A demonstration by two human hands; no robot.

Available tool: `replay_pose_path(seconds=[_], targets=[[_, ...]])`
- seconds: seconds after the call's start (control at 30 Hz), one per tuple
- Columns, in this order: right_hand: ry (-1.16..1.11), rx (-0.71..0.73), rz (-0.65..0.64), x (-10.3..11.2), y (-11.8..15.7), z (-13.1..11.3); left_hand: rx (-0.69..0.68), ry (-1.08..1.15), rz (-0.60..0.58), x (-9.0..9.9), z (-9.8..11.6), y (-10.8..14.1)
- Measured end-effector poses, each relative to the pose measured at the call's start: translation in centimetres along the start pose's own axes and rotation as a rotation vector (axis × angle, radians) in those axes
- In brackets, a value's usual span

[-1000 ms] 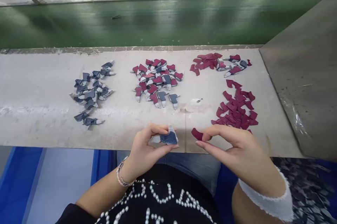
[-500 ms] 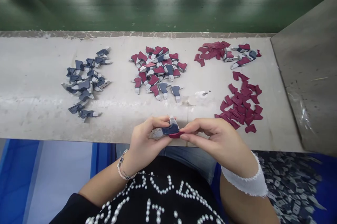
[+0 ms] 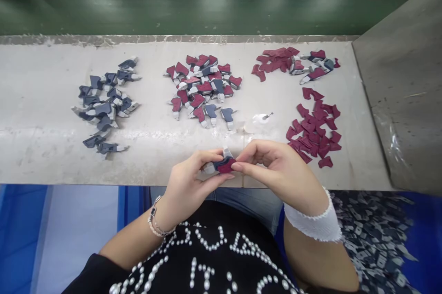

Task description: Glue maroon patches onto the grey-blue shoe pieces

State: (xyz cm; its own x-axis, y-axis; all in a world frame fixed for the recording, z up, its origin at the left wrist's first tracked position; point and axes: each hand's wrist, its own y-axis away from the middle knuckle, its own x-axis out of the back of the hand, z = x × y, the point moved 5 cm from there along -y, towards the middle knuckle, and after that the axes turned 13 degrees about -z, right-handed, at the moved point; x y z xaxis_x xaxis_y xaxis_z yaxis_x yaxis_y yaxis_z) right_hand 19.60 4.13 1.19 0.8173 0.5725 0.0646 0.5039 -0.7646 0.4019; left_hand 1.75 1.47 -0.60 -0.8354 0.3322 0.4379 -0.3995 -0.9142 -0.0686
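Observation:
Over the near edge of the bench, my left hand [image 3: 189,176] pinches a small dark blue and light grey plastic part [image 3: 209,168] between thumb and fingers. A maroon cover piece [image 3: 226,165] lies against the blue face of that part. My right hand [image 3: 272,163] has thumb and forefinger closed on the right end of the maroon piece. Beyond my hands sits a pile of grey-blue parts [image 3: 217,86], many with maroon faces. Loose maroon pieces [image 3: 314,133] are heaped to the right of it.
More blue-grey parts [image 3: 103,109] lie at the left of the white bench [image 3: 34,114]. A second maroon heap [image 3: 276,60] is at the back right. A metal panel [image 3: 404,87] bounds the right side. Below it, a blue bin [image 3: 419,239] holds many grey parts.
The held part has turned so that more of the maroon piece shows, now lying over the blue face. The whole view has shifted slightly.

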Motion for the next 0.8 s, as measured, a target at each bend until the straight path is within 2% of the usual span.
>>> replay_pose_path(seconds=[0.2,0.37,0.6,0.8], targets=[[0.016,0.014,0.029,-0.1,0.0,0.4,-0.011,-0.02,0.003,-0.1,0.2,0.2],[-0.015,0.057,-0.001,-0.3,-0.1,0.3,-0.024,0.053,0.0,0.0,0.1,0.4],[-0.038,0.092,-0.216,-1.3,0.1,-0.5,-0.085,0.141,0.019,0.7,0.9,-0.1],[0.167,0.214,-0.132,-1.4,0.8,-1.7,-0.126,0.132,-0.001,1.0,1.5,-0.2]])
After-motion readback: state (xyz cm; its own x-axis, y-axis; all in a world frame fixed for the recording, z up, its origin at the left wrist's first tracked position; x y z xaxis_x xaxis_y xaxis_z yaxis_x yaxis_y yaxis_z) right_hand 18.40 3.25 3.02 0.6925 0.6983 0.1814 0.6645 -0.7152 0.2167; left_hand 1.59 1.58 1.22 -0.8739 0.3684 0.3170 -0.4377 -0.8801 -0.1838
